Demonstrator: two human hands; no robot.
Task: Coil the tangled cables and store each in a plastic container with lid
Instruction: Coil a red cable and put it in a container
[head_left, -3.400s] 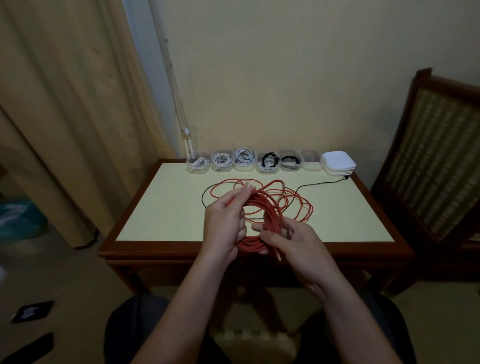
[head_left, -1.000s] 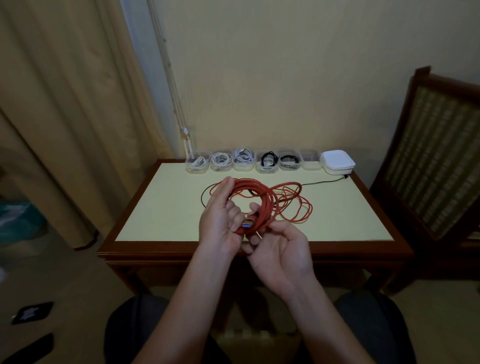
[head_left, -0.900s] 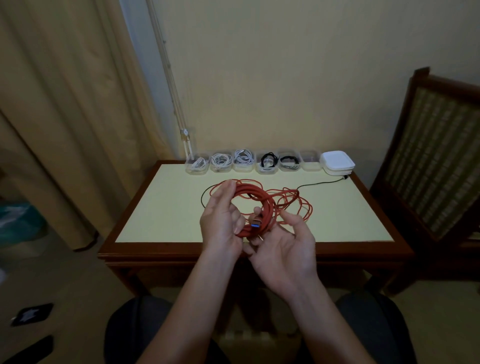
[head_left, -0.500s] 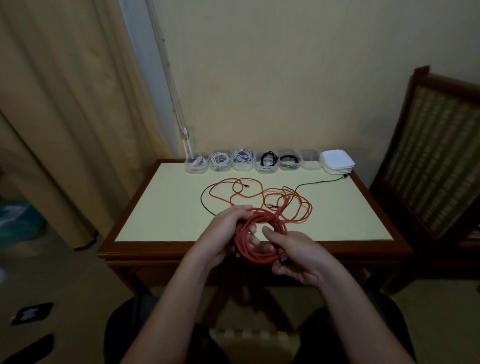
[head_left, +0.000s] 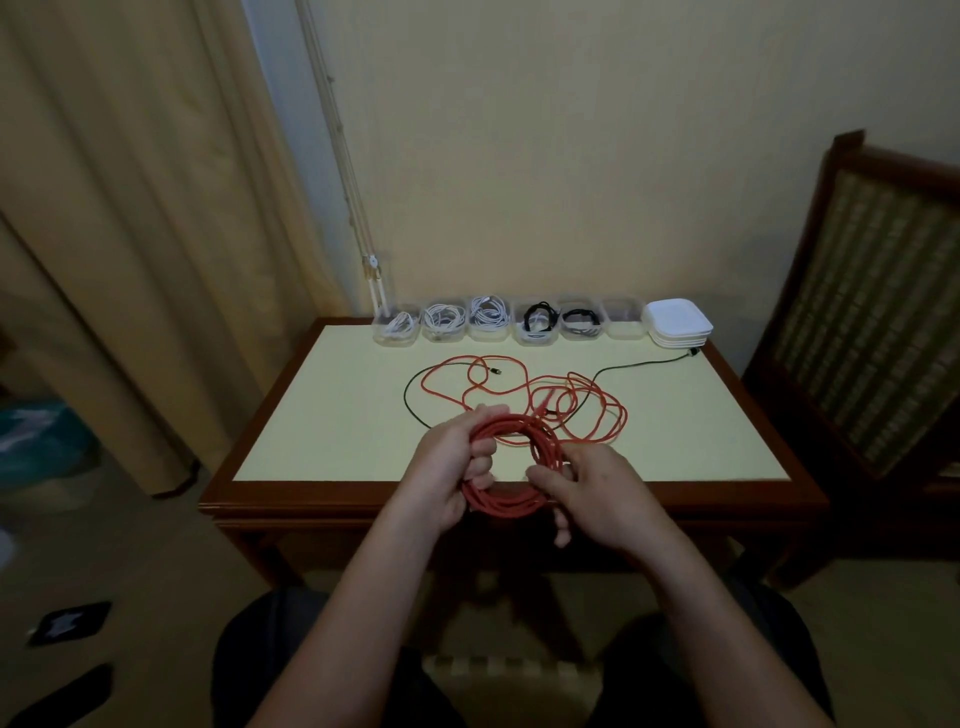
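Note:
A coil of red cable (head_left: 511, 501) hangs over the table's front edge, held between both hands. My left hand (head_left: 451, 467) grips its left side with curled fingers. My right hand (head_left: 592, 488) pinches its right side. More red cable (head_left: 597, 410) lies in loose tangled loops on the table behind, mixed with a thin black cable (head_left: 636, 364). Along the back edge stands a row of clear plastic containers (head_left: 441, 325), most holding coiled white or black cables; the rightmost container (head_left: 623, 325) looks empty. A stack of white lids (head_left: 678, 322) sits at the row's right end.
The wooden table (head_left: 337, 415) has a pale yellow top and a dark rim. A wooden chair (head_left: 872, 312) with a woven back stands close on the right. A curtain (head_left: 130, 208) hangs at the left. Dark objects lie on the floor at the lower left.
Both hands lowered the red coil from above the table to its front edge and tightened it. The cable's plug, seen at my right hand before, is now out of sight.

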